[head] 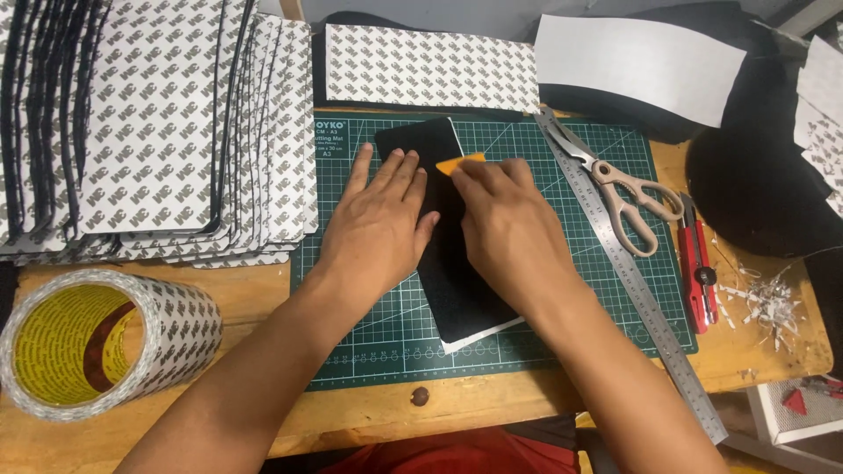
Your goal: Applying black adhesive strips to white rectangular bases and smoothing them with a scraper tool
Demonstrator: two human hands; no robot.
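Wooden table (492, 408) carrying a green gridded cutting mat (369, 347), seen from above. At the mat's centre lies a black rectangular foam sheet (457, 294) with a white backing edge showing at its 5 o'clock corner. Left hand (378, 224) rests flat on the sheet, fingers spread and extended toward 12 o'clock, gripping nothing. Right hand (509, 224) is curled around a small orange plastic scraper (458, 163), pressing it against the sheet near its 12 o'clock end. At 3 o'clock of the mat: a long steel ruler (634, 285), beige-handled scissors (623, 197) and a red utility knife (698, 263). At 10 o'clock, a stack of white patterned adhesive-backed sheets (158, 123); at 8 o'clock, a large roll of double-sided tape (105, 342).
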